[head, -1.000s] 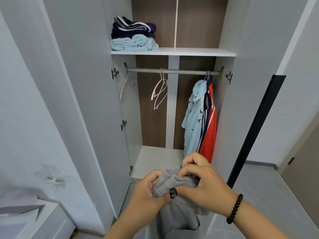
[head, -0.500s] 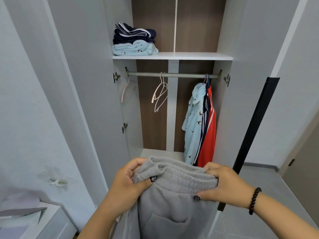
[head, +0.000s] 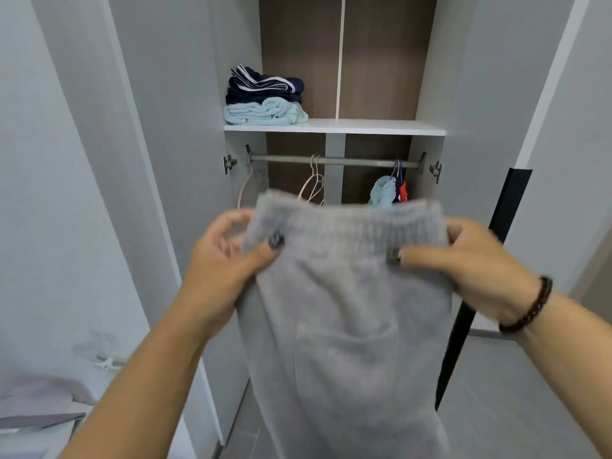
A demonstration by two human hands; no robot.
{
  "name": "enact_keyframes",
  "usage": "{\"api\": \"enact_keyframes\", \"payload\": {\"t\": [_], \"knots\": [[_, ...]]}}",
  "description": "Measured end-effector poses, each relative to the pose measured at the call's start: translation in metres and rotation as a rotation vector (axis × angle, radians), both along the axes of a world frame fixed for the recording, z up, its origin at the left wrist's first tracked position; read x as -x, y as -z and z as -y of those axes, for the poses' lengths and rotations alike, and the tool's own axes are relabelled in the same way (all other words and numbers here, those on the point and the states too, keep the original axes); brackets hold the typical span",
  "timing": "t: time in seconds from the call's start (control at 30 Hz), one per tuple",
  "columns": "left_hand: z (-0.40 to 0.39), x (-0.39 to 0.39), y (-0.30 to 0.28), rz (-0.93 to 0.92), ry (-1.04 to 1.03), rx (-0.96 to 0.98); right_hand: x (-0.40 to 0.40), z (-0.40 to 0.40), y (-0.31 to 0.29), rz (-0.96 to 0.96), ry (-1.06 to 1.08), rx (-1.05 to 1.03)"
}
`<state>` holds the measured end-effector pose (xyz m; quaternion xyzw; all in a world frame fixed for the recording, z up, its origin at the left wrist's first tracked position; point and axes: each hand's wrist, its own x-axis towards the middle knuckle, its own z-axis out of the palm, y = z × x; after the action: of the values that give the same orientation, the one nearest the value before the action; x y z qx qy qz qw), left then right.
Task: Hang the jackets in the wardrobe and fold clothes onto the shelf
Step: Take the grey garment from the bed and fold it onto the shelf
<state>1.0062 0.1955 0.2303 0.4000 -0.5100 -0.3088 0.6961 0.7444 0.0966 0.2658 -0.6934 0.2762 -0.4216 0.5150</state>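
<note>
Grey sweatpants (head: 344, 309) hang spread out in front of the open wardrobe, waistband up. My left hand (head: 228, 263) pinches the waistband's left end and my right hand (head: 470, 266) pinches its right end. Behind them the white shelf (head: 374, 128) carries a folded navy striped garment (head: 265, 86) on top of a folded light blue one (head: 265, 112). Under the shelf runs the rail (head: 334, 160) with two bare hangers (head: 313, 185) and, at its right end, hung light blue, navy and red jackets (head: 385, 190), mostly hidden by the sweatpants.
The left wardrobe door (head: 159, 160) stands open beside my left arm. A black door edge (head: 496, 246) stands on the right. A white surface with grey cloth (head: 33, 415) sits at the lower left. Grey floor (head: 516, 392) lies to the right.
The sweatpants went from bunched between both hands to stretched wide by the waistband. Both hands moved apart and upward, so the cloth now covers the lower wardrobe.
</note>
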Motion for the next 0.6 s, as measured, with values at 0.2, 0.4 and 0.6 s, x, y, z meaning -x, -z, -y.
{"api": "enact_keyframes", "payload": {"t": [0.2,0.4,0.6], "knots": [[0.002,-0.005,0.055,-0.293,0.353,-0.747,-0.006,0.024,0.074,0.174,-0.236,-0.615],[-0.034,0.005,0.181,-0.463,0.284,-1.156,0.005,-0.039,0.252,-0.030,0.053,-1.087],[-0.018,0.004,0.191,-0.475,0.235,-1.088,0.013,-0.006,0.231,0.086,-0.025,-1.140]]}}
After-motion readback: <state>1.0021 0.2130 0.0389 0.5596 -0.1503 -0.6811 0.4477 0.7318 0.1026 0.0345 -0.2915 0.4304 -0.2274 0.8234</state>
